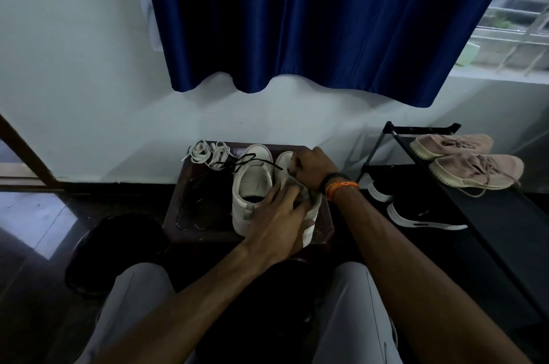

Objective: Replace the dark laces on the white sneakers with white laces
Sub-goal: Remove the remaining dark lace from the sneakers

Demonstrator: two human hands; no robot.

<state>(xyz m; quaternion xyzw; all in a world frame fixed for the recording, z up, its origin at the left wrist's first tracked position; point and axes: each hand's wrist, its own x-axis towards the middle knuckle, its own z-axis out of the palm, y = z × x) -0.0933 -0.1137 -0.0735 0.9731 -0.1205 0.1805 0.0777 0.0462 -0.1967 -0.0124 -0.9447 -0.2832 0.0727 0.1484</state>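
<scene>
You have the two white sneakers on a small dark table [205, 224] in front of your knees. The left sneaker [252, 182] stands open, and a dark lace [252, 160] runs loose across its front part toward the right sneaker [285, 160]. Your left hand [276, 215] lies over the right sneaker, with the fingers spread and bent around its tongue and side. Your right hand [309, 169] is at the front of this same shoe with the fingers curled; it seems to pinch the end of the dark lace, but I cannot tell this for sure. The white laces [209, 154] lie in a bundle at the far left corner of the table, just beside the left sneaker. On your right stands a black shoe rack [481, 206] with pink shoes [466, 160] on top, close to the table edge. The left half of the table is free.
</scene>
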